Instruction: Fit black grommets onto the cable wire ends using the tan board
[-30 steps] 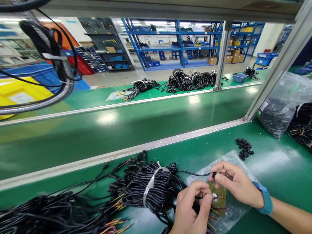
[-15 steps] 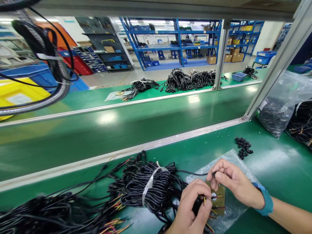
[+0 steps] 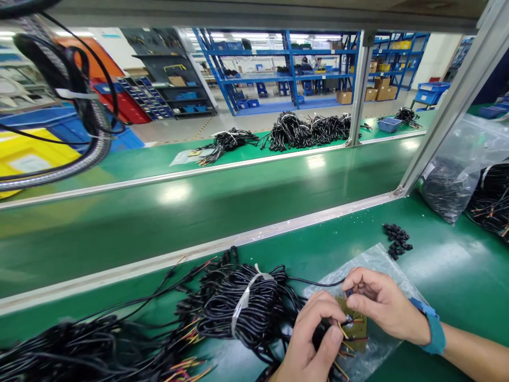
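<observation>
My left hand (image 3: 310, 339) is closed around a black cable; its bared yellow and red wire ends (image 3: 342, 330) stick out past the thumb. Just to the right, my right hand (image 3: 384, 302) pinches a small black connector part (image 3: 349, 292) between thumb and fingertips. A single black cable (image 3: 314, 283) runs from the tied cable bundle (image 3: 234, 297) up to the right fingertips; its end is hidden there. Beneath both hands lies a brownish-yellow board (image 3: 359, 345) with several wire ends over it. The board rests on a clear plastic bag (image 3: 377, 260).
Loose black cables (image 3: 99, 350) spread over the green table at the left. Small black parts (image 3: 396, 240) lie in a pile beyond the right hand. A filled clear bag (image 3: 453, 180) stands at the right beside a slanted metal post (image 3: 441, 101). A metal rail (image 3: 222, 244) crosses behind.
My right hand has shifted slightly right and down, with the small black part tilted differently in its fingers. The left thumb has moved up a little, and the wire ends beside it point lower.
</observation>
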Tool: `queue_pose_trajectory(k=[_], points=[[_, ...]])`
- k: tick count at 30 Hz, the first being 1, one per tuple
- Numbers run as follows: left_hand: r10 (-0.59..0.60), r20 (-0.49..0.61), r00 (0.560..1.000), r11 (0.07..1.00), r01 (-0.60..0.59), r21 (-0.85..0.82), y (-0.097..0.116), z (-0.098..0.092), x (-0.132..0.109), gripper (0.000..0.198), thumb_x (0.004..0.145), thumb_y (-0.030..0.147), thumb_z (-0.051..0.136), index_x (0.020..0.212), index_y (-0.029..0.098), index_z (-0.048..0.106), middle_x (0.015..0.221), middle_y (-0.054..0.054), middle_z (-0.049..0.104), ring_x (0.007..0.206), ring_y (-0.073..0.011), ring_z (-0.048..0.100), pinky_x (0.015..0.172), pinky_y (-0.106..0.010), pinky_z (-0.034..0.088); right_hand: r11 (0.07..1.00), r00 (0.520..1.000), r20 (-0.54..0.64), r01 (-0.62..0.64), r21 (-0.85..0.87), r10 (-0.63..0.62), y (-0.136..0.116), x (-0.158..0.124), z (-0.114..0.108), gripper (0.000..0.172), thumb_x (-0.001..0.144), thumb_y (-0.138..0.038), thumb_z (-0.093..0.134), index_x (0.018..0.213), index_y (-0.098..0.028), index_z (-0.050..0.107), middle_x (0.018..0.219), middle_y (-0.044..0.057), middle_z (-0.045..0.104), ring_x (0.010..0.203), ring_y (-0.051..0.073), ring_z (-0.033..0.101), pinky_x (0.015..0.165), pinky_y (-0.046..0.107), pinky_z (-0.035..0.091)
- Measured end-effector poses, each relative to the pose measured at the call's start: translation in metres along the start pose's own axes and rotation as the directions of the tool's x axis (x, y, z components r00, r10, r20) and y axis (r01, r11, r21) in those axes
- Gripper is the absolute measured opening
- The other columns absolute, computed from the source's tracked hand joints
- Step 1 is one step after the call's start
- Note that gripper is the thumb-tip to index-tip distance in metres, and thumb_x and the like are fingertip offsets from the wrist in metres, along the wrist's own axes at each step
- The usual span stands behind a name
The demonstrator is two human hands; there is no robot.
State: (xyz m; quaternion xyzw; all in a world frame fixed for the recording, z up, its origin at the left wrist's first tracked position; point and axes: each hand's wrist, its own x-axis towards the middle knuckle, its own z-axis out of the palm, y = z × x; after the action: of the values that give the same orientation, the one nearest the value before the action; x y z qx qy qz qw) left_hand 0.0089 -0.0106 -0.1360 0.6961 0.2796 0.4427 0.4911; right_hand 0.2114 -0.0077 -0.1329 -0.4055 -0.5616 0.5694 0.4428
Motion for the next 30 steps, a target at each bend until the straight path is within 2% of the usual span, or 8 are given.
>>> queue_pose_trajectory(k=[5, 9, 12, 20, 26, 30], points=[[0.082, -0.108, 0.991, 0.997, -0.082, 0.004, -0.009, 0.006, -0.002, 0.018, 0.103, 0.039, 0.054, 0.097, 0.024, 0.063, 0.081, -0.001, 0.059, 0.076, -0.0151, 0.056, 0.070, -0.026, 0.044, 0.990, 0.997, 0.014, 0.080, -0.114, -0.078, -0.007, 0.000, -0.002, 0.022, 0.093, -0.041, 0.074, 0.097, -0.020, 0.068, 0.089, 0.003, 0.067, 0.081, 0.017, 0.061, 0.074, 0.029, 0.048], [0.091, -0.191, 0.977, 0.992, -0.072, 0.105, -0.012, 0.007, -0.005, 0.015, 0.101, 0.028, 0.056, 0.090, 0.021, 0.063, 0.074, 0.000, 0.059, 0.068, -0.0131, 0.055, 0.064, -0.023, 0.042, 0.957, 0.987, 0.025, 0.162, -0.240, -0.160, -0.011, -0.002, -0.002, 0.022, 0.087, -0.039, 0.081, 0.092, -0.021, 0.071, 0.079, 0.000, 0.068, 0.073, 0.015, 0.062, 0.070, 0.026, 0.048], [0.094, -0.215, 0.972, 0.978, -0.050, 0.203, -0.010, 0.007, -0.006, 0.014, 0.099, 0.022, 0.057, 0.085, 0.021, 0.062, 0.069, 0.002, 0.060, 0.063, -0.0117, 0.054, 0.061, -0.022, 0.041, 0.951, 0.983, 0.042, 0.183, -0.248, -0.178, -0.011, -0.004, 0.000, 0.026, 0.083, -0.041, 0.085, 0.089, -0.020, 0.072, 0.074, -0.002, 0.068, 0.068, 0.014, 0.063, 0.067, 0.024, 0.048], [0.126, -0.193, 0.973, 0.931, -0.049, 0.362, -0.003, 0.009, -0.001, 0.017, 0.095, 0.018, 0.058, 0.079, 0.020, 0.062, 0.066, 0.004, 0.061, 0.059, -0.0096, 0.057, 0.057, -0.019, 0.041, 0.951, 0.981, 0.060, 0.196, -0.238, -0.187, -0.009, -0.004, 0.001, 0.022, 0.084, -0.037, 0.085, 0.090, -0.019, 0.072, 0.076, -0.002, 0.072, 0.069, 0.012, 0.065, 0.068, 0.021, 0.048], [0.144, -0.207, 0.968, 0.920, -0.054, 0.387, -0.001, 0.009, 0.000, 0.017, 0.095, 0.017, 0.057, 0.079, 0.021, 0.060, 0.065, 0.004, 0.060, 0.056, -0.0090, 0.055, 0.056, -0.018, 0.041, 0.952, 0.983, 0.060, 0.183, -0.244, -0.174, -0.008, -0.005, 0.001, 0.021, 0.084, -0.036, 0.085, 0.090, -0.020, 0.072, 0.075, -0.003, 0.072, 0.068, 0.011, 0.065, 0.066, 0.020, 0.048], [0.148, -0.162, 0.976, 0.920, -0.076, 0.385, -0.003, 0.009, 0.000, 0.016, 0.094, 0.015, 0.057, 0.080, 0.021, 0.059, 0.066, 0.004, 0.059, 0.058, -0.0096, 0.055, 0.059, -0.020, 0.041, 0.955, 0.984, 0.046, 0.181, -0.234, -0.175, -0.006, -0.006, 0.002, 0.021, 0.084, -0.036, 0.085, 0.090, -0.020, 0.072, 0.076, -0.003, 0.071, 0.069, 0.012, 0.065, 0.067, 0.020, 0.048]])
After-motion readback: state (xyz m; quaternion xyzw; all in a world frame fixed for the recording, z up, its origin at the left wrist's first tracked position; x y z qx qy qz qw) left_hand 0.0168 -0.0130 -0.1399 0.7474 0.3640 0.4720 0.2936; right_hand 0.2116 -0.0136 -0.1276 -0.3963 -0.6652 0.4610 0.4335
